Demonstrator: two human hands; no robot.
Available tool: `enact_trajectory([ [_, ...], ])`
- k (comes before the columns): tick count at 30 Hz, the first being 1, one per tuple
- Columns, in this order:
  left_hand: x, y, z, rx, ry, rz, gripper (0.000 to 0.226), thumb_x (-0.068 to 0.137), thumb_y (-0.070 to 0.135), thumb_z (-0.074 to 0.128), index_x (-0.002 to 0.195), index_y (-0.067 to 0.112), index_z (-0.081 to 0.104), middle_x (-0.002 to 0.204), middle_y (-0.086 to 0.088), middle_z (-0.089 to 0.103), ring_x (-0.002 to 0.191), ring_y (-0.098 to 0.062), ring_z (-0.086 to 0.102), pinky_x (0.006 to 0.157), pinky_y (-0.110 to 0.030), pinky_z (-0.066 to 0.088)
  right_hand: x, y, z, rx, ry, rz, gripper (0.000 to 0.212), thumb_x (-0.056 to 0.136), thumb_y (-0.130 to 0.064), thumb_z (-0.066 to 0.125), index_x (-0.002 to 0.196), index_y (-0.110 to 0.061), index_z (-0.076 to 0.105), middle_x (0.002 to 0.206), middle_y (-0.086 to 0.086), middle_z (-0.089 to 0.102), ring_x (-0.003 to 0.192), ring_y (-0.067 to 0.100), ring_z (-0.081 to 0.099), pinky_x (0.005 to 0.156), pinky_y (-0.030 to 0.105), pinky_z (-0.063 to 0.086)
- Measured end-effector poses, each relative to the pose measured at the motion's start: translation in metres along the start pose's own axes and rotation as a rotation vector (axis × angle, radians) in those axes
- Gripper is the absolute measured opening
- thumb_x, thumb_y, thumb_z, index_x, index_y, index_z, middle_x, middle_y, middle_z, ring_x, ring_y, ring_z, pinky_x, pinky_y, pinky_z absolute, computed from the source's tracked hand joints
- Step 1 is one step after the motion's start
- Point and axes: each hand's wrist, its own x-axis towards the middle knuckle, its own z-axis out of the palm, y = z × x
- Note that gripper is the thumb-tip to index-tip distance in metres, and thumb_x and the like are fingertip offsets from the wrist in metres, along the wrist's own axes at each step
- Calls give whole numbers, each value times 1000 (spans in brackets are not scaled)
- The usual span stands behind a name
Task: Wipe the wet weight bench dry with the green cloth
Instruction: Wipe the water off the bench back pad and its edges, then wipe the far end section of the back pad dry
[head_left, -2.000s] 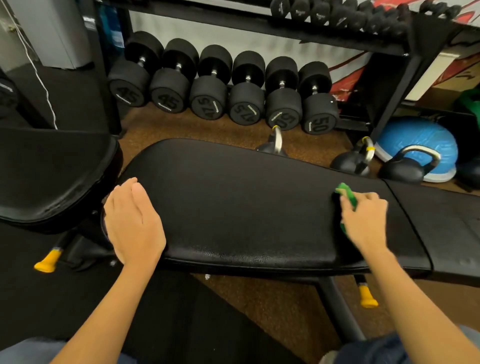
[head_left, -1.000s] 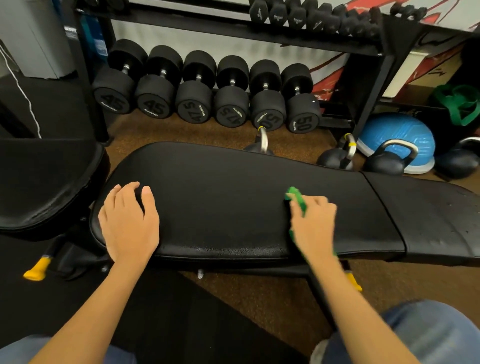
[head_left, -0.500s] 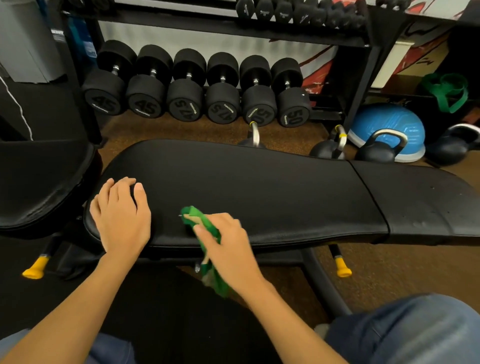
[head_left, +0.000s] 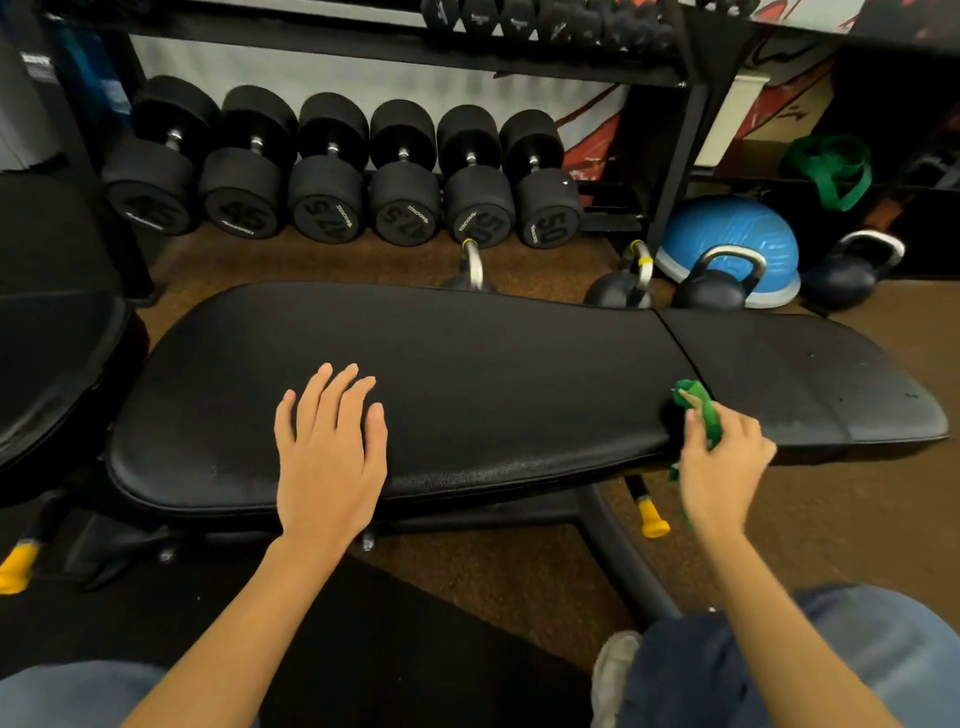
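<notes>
The black padded weight bench (head_left: 467, 364) runs left to right across the middle of the head view, with a seam between its long pad and a shorter pad on the right. My left hand (head_left: 330, 452) lies flat on the long pad near its front edge, fingers spread. My right hand (head_left: 722, 467) grips the bunched green cloth (head_left: 701, 410) and presses it on the bench's front edge just by the seam. Part of the cloth hangs down below my palm. The right pad shows faint dull streaks near its front.
A row of black dumbbells (head_left: 332, 182) sits on the floor behind the bench under a rack. Kettlebells (head_left: 711, 286) and a blue half-ball (head_left: 737, 234) stand at the back right. Another black pad (head_left: 52, 312) is at the left. Yellow-tipped bench feet (head_left: 653, 525) poke out below.
My right hand swept the cloth from the left part of the long pad rightward to the seam. My left hand shifted right toward the pad's middle. The camera also moved.
</notes>
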Motion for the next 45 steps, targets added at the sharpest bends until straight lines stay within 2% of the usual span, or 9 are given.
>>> enact_trajectory([
  [8, 0, 2, 2, -16, -7, -40, 42, 100, 30, 32, 125, 9, 58, 136, -7, 55, 137, -23, 36, 115, -43, 17, -98, -89, 48, 115, -29, -165, 17, 94, -16, 57, 110, -15, 63, 95, 0, 51, 88, 7, 32, 76, 19, 25],
  [12, 1, 3, 2, -50, -15, -79, 43, 100, 32, 30, 125, 10, 58, 135, -6, 55, 137, -22, 36, 114, -43, 17, -128, -113, 52, 142, -183, -279, 18, 92, -19, 56, 110, -18, 61, 98, -2, 51, 89, 11, 38, 78, 29, 39],
  [16, 5, 7, 2, -108, 13, -179, 43, 100, 33, 29, 125, 12, 57, 135, -6, 55, 138, -22, 33, 112, -47, 22, -145, -126, 45, 277, -450, -399, 23, 95, -26, 53, 117, -23, 60, 105, -10, 51, 96, 3, 40, 83, 19, 39],
  [19, 9, 24, 5, -192, 27, -200, 40, 99, 33, 31, 125, 14, 56, 136, -5, 54, 138, -22, 31, 110, -47, 23, -125, -119, 26, 435, -629, -329, 24, 97, -32, 53, 119, -29, 60, 104, -15, 53, 101, 0, 42, 85, 15, 41],
  [27, 20, 111, 31, -369, -67, 3, 41, 100, 34, 32, 127, 17, 56, 136, 1, 54, 138, -16, 33, 113, -42, 24, 14, -20, -40, 180, -202, -59, 30, 97, -31, 52, 124, -20, 60, 114, -1, 47, 107, 13, 39, 85, 17, 25],
  [31, 25, 161, 57, -415, -150, 101, 40, 100, 36, 31, 128, 19, 55, 137, 3, 53, 138, -14, 33, 113, -41, 23, 90, 50, -73, -90, -110, 67, 32, 98, -28, 49, 125, -14, 60, 118, 16, 50, 115, 28, 36, 85, 25, 19],
  [35, 20, 208, 86, -420, -221, 168, 40, 99, 34, 33, 128, 19, 56, 137, 3, 53, 137, -16, 35, 113, -43, 25, 129, 102, -79, -252, -150, 144, 30, 99, -27, 49, 123, -13, 60, 119, 18, 51, 115, 37, 36, 96, 40, 26],
  [40, 24, 246, 117, -235, -276, 256, 43, 96, 33, 31, 123, 15, 58, 132, -4, 57, 135, -25, 40, 110, -56, 28, 122, 101, -65, -232, -97, 99, 29, 99, -24, 48, 119, -9, 62, 118, 14, 50, 110, 34, 37, 93, 37, 28],
  [45, 30, 254, 134, -81, -375, 226, 56, 96, 38, 15, 133, 14, 50, 143, -9, 47, 142, -29, 27, 113, -59, 17, 96, 74, -37, -251, -121, -129, 24, 98, -21, 51, 115, -8, 63, 112, 10, 54, 99, 25, 36, 87, 31, 31],
])
